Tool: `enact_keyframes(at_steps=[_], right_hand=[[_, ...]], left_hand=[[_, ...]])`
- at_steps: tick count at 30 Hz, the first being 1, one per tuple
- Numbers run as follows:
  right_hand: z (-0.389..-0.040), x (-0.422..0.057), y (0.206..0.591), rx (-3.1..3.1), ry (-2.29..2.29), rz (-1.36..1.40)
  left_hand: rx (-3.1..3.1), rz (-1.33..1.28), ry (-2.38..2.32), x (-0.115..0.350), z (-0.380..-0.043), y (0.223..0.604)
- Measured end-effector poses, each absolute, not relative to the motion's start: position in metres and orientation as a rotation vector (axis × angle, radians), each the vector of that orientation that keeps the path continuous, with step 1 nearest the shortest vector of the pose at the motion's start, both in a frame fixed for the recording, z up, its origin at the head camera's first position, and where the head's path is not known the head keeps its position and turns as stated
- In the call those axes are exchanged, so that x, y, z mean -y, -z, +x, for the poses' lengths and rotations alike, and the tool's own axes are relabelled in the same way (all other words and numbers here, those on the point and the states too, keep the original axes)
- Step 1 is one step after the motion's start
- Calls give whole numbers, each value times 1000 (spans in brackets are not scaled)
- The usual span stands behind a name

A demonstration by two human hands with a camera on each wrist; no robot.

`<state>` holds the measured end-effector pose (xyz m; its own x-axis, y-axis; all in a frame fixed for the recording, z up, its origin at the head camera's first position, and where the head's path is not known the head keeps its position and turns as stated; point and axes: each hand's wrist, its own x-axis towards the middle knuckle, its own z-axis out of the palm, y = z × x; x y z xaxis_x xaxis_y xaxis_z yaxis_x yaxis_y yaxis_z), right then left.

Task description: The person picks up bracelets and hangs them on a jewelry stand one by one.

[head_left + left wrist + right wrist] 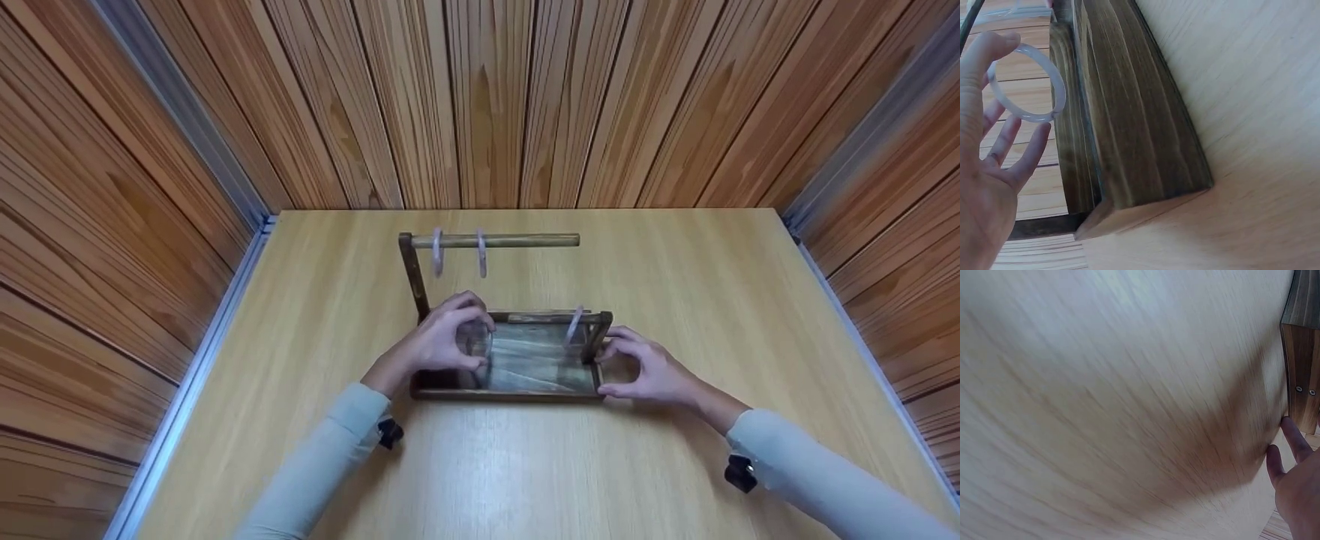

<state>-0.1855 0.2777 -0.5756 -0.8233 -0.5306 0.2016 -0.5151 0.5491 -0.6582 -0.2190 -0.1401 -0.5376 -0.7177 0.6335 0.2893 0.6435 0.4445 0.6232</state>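
Observation:
A dark wooden bangle stand (510,396) with a tray-like base lies across the middle of the table in the head view. My left hand (439,341) is over the left part of the base and pinches a pale translucent bangle (1059,90), thumb on one side of the ring and fingertips on the other. My right hand (651,375) touches the stand's right end, its thumb near the front corner and fingers by the short post (598,337). Two pale bangles (482,255) hang on the upper bar (532,240); another bangle (574,325) is on the lower bar near its right end.
The upper bar is held by a tall post (415,277) at the left only, its right end free. Wood-plank walls (487,105) enclose the light wooden table (712,262) at the back and both sides, with metal rails along the side edges.

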Motion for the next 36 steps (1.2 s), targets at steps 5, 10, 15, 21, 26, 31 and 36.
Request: enact_keyframes(at_steps=[5, 10, 15, 21, 26, 31, 36], right_hand=[[-184, -278, 574, -2771, 1105, -895], [-184, -278, 575, -2774, 1107, -899], [-183, -277, 575, -2764, 1129, -900], [-185, -278, 575, -2742, 1158, -920], [-186, -279, 577, -2727, 1171, -929], [-186, -279, 576, -2742, 1164, -944], [-186, -278, 574, -2740, 1138, -899]], left_hand=[[2621, -1147, 1197, 143, -218, 540], [2587, -1120, 1232, 143, -216, 542], [2556, -1068, 1326, 142, -213, 542], [2450, -1044, 1522, 139, -210, 544], [2394, -1002, 1545, 136, -209, 546], [2340, -974, 1647, 134, -206, 546], [2313, -946, 1799, 131, -204, 543]])
